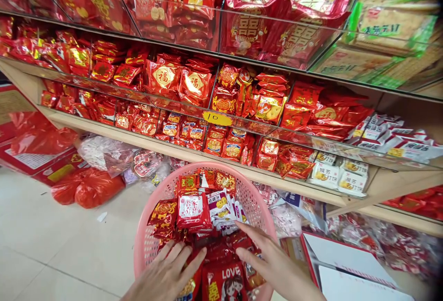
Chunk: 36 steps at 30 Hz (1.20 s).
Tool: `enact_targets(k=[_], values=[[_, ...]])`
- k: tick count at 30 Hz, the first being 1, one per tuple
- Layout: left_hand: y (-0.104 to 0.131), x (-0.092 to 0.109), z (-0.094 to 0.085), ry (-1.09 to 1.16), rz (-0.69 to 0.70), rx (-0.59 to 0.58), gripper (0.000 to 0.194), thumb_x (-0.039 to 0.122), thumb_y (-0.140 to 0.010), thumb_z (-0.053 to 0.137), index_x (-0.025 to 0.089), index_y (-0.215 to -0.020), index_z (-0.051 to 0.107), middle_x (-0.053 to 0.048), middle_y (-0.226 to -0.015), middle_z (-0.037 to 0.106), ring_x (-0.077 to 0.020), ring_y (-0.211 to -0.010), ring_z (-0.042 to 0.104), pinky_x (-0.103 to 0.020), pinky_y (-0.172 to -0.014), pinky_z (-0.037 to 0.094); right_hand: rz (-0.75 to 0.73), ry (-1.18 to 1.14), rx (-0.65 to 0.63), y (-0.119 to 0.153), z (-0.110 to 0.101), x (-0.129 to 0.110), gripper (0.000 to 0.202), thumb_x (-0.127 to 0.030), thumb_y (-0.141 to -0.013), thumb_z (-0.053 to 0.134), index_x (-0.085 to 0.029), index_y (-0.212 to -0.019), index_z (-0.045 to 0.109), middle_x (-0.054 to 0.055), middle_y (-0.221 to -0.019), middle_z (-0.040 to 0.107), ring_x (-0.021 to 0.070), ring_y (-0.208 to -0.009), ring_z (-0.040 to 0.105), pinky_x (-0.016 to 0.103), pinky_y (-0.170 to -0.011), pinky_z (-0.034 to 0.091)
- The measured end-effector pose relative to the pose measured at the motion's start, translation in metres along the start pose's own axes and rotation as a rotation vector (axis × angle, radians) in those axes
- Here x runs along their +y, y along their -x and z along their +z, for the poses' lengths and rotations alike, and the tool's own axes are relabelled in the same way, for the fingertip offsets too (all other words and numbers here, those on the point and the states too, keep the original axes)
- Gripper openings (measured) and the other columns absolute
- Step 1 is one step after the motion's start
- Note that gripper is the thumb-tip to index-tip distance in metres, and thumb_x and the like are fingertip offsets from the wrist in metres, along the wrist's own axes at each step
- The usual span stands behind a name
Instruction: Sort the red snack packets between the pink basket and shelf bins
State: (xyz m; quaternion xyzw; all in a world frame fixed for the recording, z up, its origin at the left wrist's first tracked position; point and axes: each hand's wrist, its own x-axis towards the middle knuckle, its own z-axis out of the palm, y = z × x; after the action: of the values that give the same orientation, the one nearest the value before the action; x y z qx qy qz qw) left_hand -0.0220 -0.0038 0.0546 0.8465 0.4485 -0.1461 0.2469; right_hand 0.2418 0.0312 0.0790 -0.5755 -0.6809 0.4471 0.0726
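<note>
A round pink plastic basket (142, 241) with a perforated wall stands in front of me, filled with small wrapped snack packets. My left hand (169, 271) lies over the packets on the near left side, fingers spread and palm down. On the near right, my right hand (273, 259) reaches in with thumb and fingers apart, fingertips close to the white and purple cookie packets (221, 206). Between the hands lie dark red packets and a red packet marked LOVE (224, 282). Farther in sits a stack of red and white packets (193, 211).
Shelves with clear dividers hold many red packets (162, 77), and a yellow tag (217, 118) marked 10 hangs on one edge. Red plastic bags (88, 188) lie on the tiled floor at left. An open white box (349, 264) stands at right.
</note>
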Motion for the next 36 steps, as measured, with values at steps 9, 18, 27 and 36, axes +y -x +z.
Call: enact_targets(k=[9,18,27,36], values=[[0.007,-0.029,-0.020,0.255,0.138,0.080,0.068,0.056,-0.085,0.052,0.030,-0.144,0.029,-0.008,-0.150,0.033,-0.0349,-0.137,0.028,-0.056,-0.110,0.026,0.019,-0.073,0.146,0.001,-0.004,0.029,0.063,-0.060,-0.084,0.044,-0.027,-0.137,0.040,0.004,-0.147,0.041,0.0232,-0.136,0.034,0.043,-0.114,0.024],[-0.001,-0.033,-0.015,0.353,0.106,0.043,0.067,0.059,-0.080,0.056,0.028,-0.138,0.043,-0.006,-0.142,0.046,-0.0318,-0.133,0.037,-0.050,-0.111,0.028,0.026,-0.093,0.149,0.002,0.000,0.033,0.063,-0.060,-0.084,0.045,-0.025,-0.136,0.043,0.004,-0.145,0.044,0.0235,-0.135,0.036,0.043,-0.114,0.026],[0.000,-0.031,-0.015,0.325,0.061,-0.022,0.074,0.048,-0.074,0.067,0.033,-0.140,0.038,-0.002,-0.149,0.035,-0.0326,-0.138,0.026,-0.052,-0.112,0.025,0.034,-0.075,0.130,-0.001,0.000,0.031,0.065,-0.062,-0.083,0.043,-0.023,-0.136,0.044,0.006,-0.144,0.045,0.0246,-0.135,0.037,0.044,-0.113,0.026],[-0.005,-0.036,-0.019,0.250,0.126,-0.063,0.085,0.030,-0.066,0.073,0.033,-0.141,0.035,-0.002,-0.150,0.034,-0.0310,-0.139,0.024,-0.054,-0.113,0.019,0.037,-0.122,0.156,-0.002,0.005,0.038,0.063,-0.061,-0.083,0.045,-0.026,-0.135,0.044,0.005,-0.144,0.045,0.0249,-0.134,0.037,0.046,-0.113,0.026]])
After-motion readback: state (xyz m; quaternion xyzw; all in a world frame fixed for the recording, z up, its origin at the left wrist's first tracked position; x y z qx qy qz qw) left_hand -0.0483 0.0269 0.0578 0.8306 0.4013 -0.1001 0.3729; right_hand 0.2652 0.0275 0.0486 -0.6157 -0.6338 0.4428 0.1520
